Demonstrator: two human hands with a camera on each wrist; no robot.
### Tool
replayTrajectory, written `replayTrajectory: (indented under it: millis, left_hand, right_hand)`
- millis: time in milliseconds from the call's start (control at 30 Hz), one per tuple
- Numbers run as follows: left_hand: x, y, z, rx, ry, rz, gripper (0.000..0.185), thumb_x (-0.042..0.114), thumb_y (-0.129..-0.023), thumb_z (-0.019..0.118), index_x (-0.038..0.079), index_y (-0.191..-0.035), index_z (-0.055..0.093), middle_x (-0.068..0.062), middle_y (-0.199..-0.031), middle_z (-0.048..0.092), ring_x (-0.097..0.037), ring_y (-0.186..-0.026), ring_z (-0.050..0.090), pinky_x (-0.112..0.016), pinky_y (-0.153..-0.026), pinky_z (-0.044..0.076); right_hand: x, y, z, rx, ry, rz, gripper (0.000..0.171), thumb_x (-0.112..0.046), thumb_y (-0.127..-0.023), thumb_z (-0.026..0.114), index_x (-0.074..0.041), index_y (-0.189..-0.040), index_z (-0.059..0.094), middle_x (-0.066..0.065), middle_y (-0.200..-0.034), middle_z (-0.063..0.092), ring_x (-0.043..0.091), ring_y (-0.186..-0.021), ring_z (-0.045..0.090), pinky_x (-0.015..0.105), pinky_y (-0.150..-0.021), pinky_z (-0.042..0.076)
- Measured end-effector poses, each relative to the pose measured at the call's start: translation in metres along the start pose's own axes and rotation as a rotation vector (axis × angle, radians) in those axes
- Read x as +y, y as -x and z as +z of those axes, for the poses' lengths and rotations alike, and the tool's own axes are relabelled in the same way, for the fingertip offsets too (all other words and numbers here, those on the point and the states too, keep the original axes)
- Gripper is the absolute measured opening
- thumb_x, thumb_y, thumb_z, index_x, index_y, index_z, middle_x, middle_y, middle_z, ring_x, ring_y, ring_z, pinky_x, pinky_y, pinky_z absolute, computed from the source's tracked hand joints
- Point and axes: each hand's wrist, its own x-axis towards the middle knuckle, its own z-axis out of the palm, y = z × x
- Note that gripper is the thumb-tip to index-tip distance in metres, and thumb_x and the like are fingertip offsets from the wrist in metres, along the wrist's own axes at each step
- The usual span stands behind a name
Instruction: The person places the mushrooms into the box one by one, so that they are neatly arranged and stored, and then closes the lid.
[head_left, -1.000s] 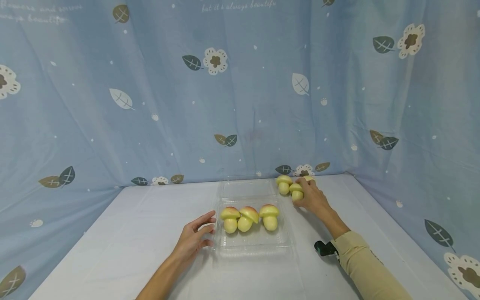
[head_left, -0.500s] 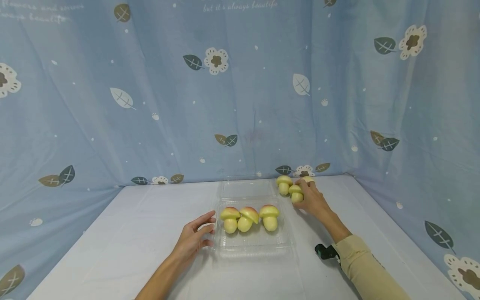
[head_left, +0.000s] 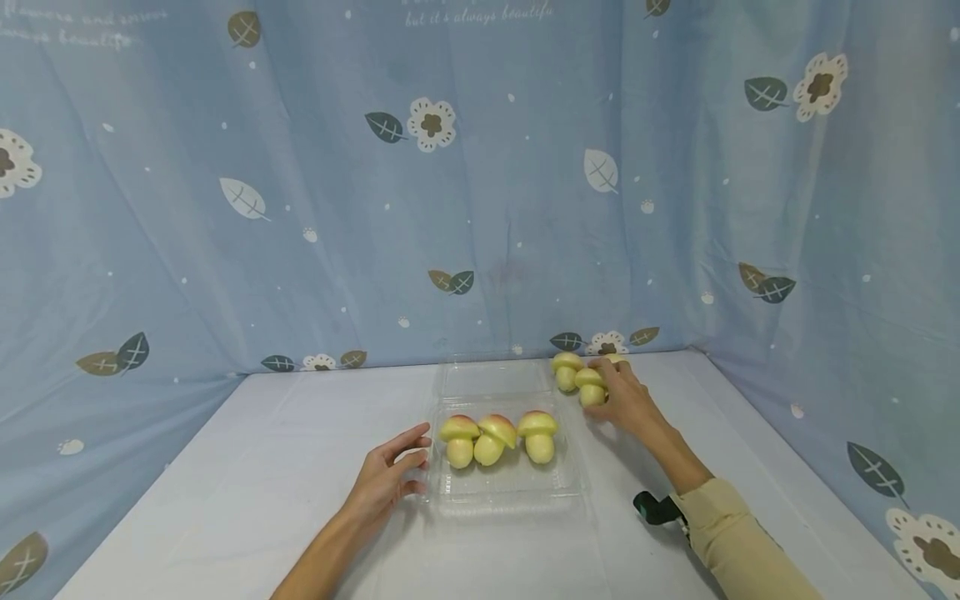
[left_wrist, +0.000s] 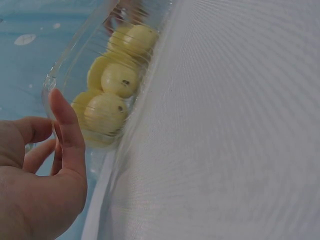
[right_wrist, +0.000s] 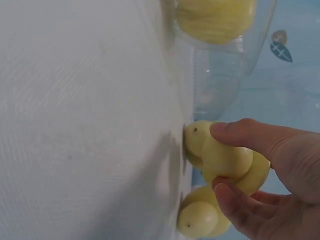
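A clear plastic clamshell box (head_left: 510,487) lies with its lid raised open at the back. Three yellow-green toy mushrooms with reddish caps sit in a row inside; the middle mushroom (head_left: 491,442) is tilted. At the box's left wall, my left hand (head_left: 381,475) touches the side with spread, relaxed fingers, close at the corner in the left wrist view. Beyond the box's back right corner, my right hand (head_left: 626,400) pinches another mushroom (right_wrist: 227,160) between thumb and fingers. Beside it stands a mushroom (head_left: 566,371), and one more mushroom (head_left: 618,358) is partly hidden behind the hand.
A white cloth (head_left: 262,483) covers the table. Blue patterned curtain (head_left: 487,208) encloses the back and sides. A dark device (head_left: 654,508) is strapped at the right wrist, by the beige sleeve (head_left: 738,533).
The right hand and its pinched mushroom have shifted very slightly, with the right forearm and sleeve drifting a little to the right. Left hand and box stay put.
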Motion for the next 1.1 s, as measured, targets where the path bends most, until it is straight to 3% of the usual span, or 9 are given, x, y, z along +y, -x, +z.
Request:
replayTrajectory:
  millis: [600,1100]
  left_hand:
    - [-0.002,-0.001,0.000,-0.003,-0.015,0.012,0.052,0.009,-0.093,0.064,0.011,-0.143,0.051,-0.008,-0.128,0.052,-0.012,-0.088,0.055,-0.022,-0.057,0.054]
    - [-0.002,-0.001,0.000,0.021,-0.002,-0.007,0.049,0.006,-0.095,0.060,0.012,-0.143,0.051,-0.002,-0.124,0.054,-0.011,-0.086,0.055,-0.022,-0.055,0.054]
  right_hand:
    - [-0.019,0.010,-0.014,0.042,0.026,-0.080,0.073,-0.017,-0.075,0.085,-0.010,-0.136,0.047,0.024,-0.113,0.051,0.021,-0.077,0.055,0.035,-0.063,0.045]
    - [-0.031,0.015,-0.019,0.055,-0.024,-0.138,0.074,-0.013,-0.073,0.087,-0.010,-0.135,0.048,0.024,-0.119,0.049,0.024,-0.079,0.063,0.030,-0.064,0.052]
